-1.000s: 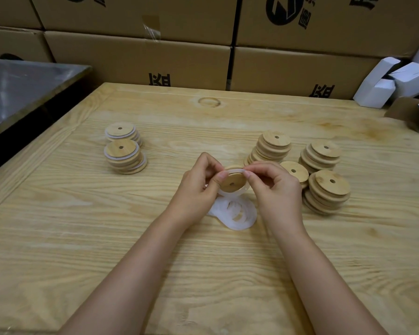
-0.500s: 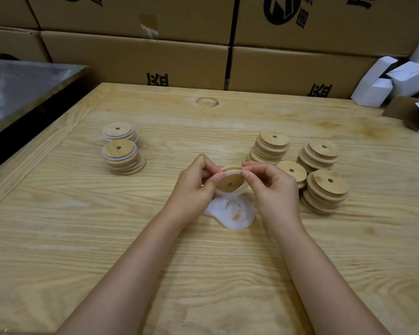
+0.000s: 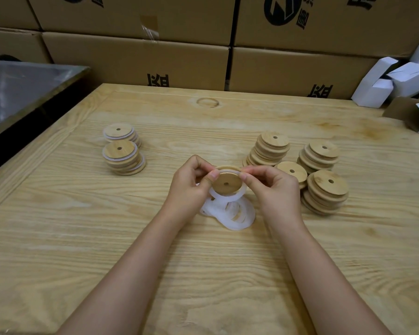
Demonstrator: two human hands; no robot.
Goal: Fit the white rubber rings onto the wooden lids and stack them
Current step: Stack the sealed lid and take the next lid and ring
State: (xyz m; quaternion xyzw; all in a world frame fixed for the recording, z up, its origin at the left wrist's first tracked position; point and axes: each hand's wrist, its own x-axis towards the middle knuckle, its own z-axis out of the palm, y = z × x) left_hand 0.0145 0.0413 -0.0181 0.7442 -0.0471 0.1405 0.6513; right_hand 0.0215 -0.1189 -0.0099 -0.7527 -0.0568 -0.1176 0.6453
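Note:
My left hand (image 3: 189, 187) and my right hand (image 3: 273, 189) together hold one round wooden lid (image 3: 228, 183) with a small centre hole, tilted toward me above the table. A white rubber ring (image 3: 227, 198) sits around its rim, and both thumbs and forefingers pinch its top edge. Under the hands lies a loose pile of white rings (image 3: 237, 213). Two stacks of ringed lids (image 3: 124, 151) stand at the left. Several stacks of bare lids (image 3: 324, 187) stand at the right.
The work surface is a pale wooden table (image 3: 203, 262). Large cardboard boxes (image 3: 155, 61) form a wall behind it. A metal-topped surface (image 3: 22, 88) lies at the far left. Small white cartons (image 3: 396, 81) are piled at the back right.
The lid stays between both hands at the same spot. The fingers have worked along the ring's top edge, and the ring now shows around the lid's lower rim.

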